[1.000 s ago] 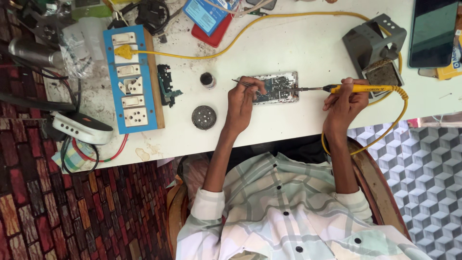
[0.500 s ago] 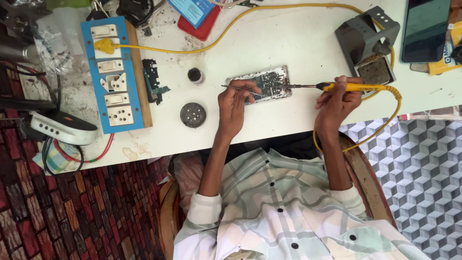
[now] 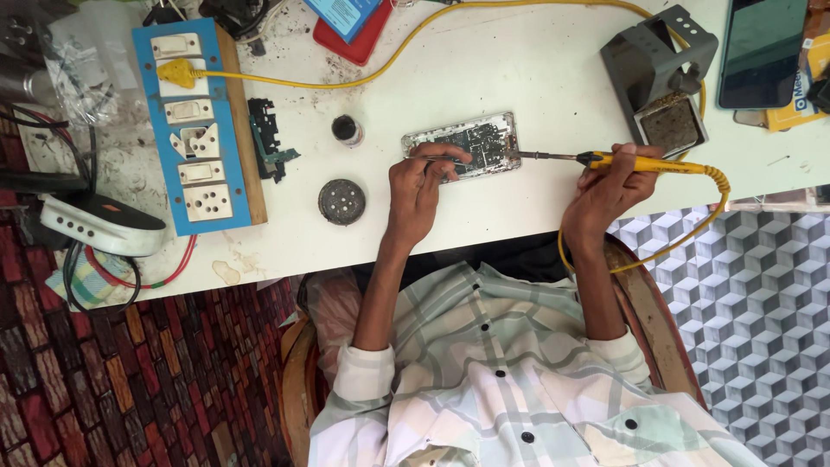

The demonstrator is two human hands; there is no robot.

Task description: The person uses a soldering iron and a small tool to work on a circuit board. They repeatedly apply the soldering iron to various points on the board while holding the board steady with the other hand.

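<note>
So the white table [image 3: 536, 78] takes up most of the view, and it's pretty cluttered — a blue power strip [image 3: 197, 130] on the left with a yellow plug [image 3: 175, 73] in it, a grey metal stand [image 3: 661, 78] for the iron at the top right, a dark phone [image 3: 762, 52] beside that, and a red case [image 3: 363, 39] at the top edge. Middle of the table is the opened phone [image 3: 467, 144], back off, circuit board showing. So the teardown part looks done, and I'd say the soldering is right in the middle, not finished — nothing is closed back up, and a loose green board piece [image 3: 270, 138] sits well apart near the power strip. The right hand [image 3: 605, 186] is wrapped around the yellow soldering iron [image 3: 644, 163], its tip touching the right edge of the board. The left hand [image 3: 419, 182] rests on the lower left of the opened phone, fingers pinched on what looks like thin tweezers [image 3: 424, 157] — too small to be sure. A small black pot [image 3: 347, 130] and a round dark lid [image 3: 342, 201] sit just left of the phone. Reassembly is all left, by my guess.
</note>
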